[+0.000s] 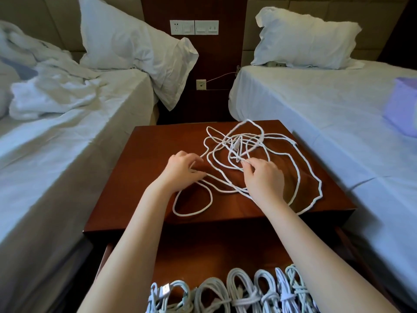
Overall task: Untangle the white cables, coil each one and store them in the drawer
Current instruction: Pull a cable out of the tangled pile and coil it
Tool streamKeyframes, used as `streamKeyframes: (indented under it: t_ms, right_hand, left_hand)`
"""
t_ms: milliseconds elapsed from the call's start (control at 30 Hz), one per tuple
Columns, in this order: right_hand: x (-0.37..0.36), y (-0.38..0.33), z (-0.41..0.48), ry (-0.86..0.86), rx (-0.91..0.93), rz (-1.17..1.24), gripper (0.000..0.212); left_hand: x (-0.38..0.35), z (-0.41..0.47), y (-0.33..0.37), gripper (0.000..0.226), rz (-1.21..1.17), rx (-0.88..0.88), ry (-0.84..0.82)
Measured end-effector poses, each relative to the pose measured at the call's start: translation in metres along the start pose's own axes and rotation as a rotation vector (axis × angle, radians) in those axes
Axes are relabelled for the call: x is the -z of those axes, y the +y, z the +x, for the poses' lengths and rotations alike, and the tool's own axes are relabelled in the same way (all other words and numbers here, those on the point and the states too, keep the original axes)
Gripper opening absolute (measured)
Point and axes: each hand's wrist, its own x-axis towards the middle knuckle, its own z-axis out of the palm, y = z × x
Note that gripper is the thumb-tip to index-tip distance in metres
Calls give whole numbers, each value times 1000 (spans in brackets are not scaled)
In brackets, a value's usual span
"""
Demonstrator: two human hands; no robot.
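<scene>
Open drawer (203,251) nearest, row of coiled cables (248,290) along its front edge. Behind it, table (146,154) with tangled cables (234,146) sprawled in loose loops across top. Left hand (184,168) curled round strand at tangle's left edge. Right hand (262,175) pinches strand near tangle's middle. Hands apart. Beyond: bed (45,143) on either side, pillows (126,37), wall sockets (194,27).

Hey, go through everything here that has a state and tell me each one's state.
Drawer: pulled open.
Coiled cables: tied up, lying in a row inside the drawer.
Tangled cables: loose, knotted, uncoiled.
Left hand: gripping a tangled strand.
Right hand: pinching a tangled strand.
Left bed: unmade, bedding rumpled.
Right bed: sheet flat.
</scene>
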Motion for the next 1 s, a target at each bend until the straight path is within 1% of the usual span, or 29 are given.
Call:
streamKeyframes:
  t_ms: [33,100,167,233,267,333,400,467,567,667,700,800,900,967,1000]
  right_hand:
    - [0,1,0,1,-6,11,34]
    - [0,1,-1,42,37,31,29]
    - [1,0,-2,148,153,22,20]
    - [2,-5,-6,224,309,30,20]
    - [3,-9,-7,221,392,50,23]
    - [2,-17,-10,145,501,70,27]
    - [-4,-20,-13,42,505,33,24]
    - [-6,-18,-15,-15,459,-27,17]
    - [-3,-7,-10,-12,375,-115,14]
    - [1,2,-5,-9,288,-156,16]
    - [1,3,-4,-14,281,-166,16]
    - [-1,2,-4,-40,325,-157,19]
    - [-2,0,-6,24,391,-94,15]
    - [-2,-4,-7,84,444,-63,11]
    - [-1,-7,-7,114,471,-45,11]
  left_hand:
    - [-4,-1,3,31,72,-20,-39]
    - [-6,-1,8,17,157,-35,-10]
    - [-2,-2,10,7,204,-52,46]
    - [8,-5,9,7,186,-90,124]
    - [14,-7,10,8,157,-122,173]
    - [23,-10,14,11,97,-222,244]
    - [29,-12,19,12,9,-342,276]
    - [31,-13,22,15,-64,-401,304]
    - [32,-13,13,16,-23,-364,396]
    - [33,-10,-2,6,111,-261,518]
    - [32,-9,-5,7,137,-229,532]
    - [25,-7,-8,6,127,-151,481]
    - [19,-5,-10,5,16,-137,461]
    - [18,-6,-8,5,-62,-147,524]
    - [18,-7,-5,6,-74,-166,586]
